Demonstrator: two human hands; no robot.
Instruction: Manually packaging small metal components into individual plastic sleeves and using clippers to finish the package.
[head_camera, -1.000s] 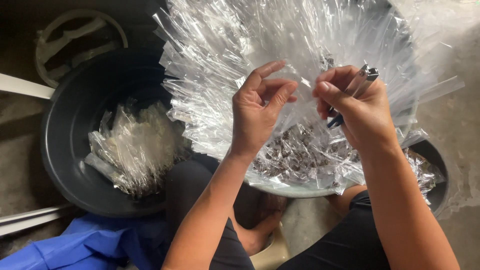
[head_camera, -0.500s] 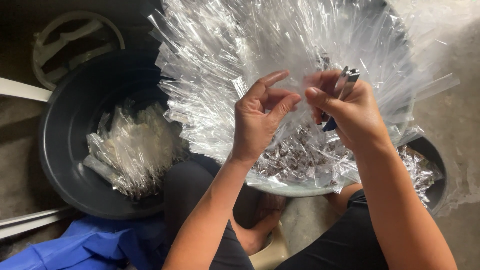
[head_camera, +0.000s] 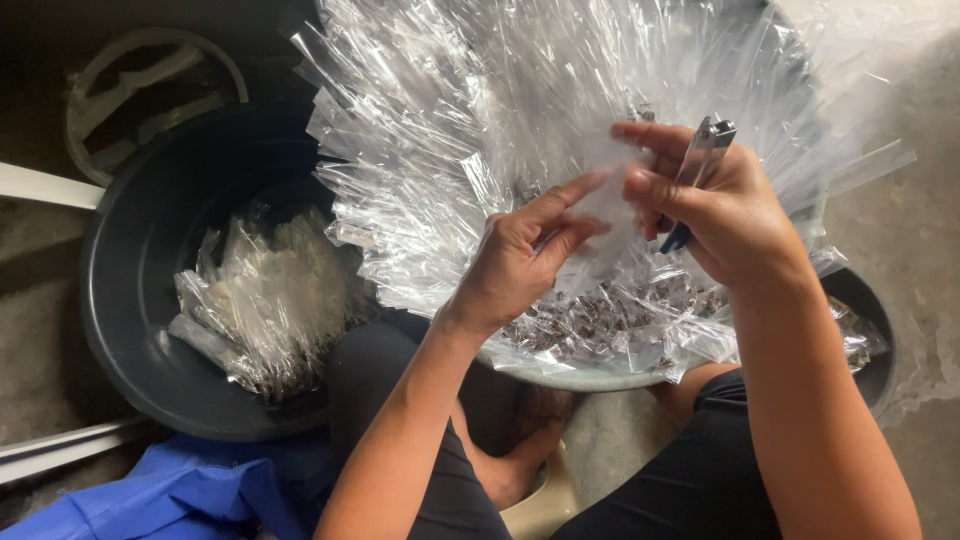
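Note:
A big fan of long, narrow clear plastic sleeves (head_camera: 520, 110) stands up out of a pale bowl (head_camera: 585, 378) on my lap, with dark filling at the sleeves' lower ends. My left hand (head_camera: 525, 255) pinches one clear sleeve between thumb and fingers. My right hand (head_camera: 715, 205) holds a small metal stapler (head_camera: 700, 165) in its palm while its fingertips grip the same sleeve.
A dark round tub (head_camera: 150, 290) at the left holds a pile of filled clear sleeves (head_camera: 265, 305). A second dark tub (head_camera: 870, 330) peeks out at the right. A round plastic frame (head_camera: 150, 95) lies at top left, blue cloth (head_camera: 190, 495) at bottom left.
Both hands have shifted slightly right and up in the view. The fingers of my left hand have uncurled and now reach toward my right hand's fingertips on the sleeve.

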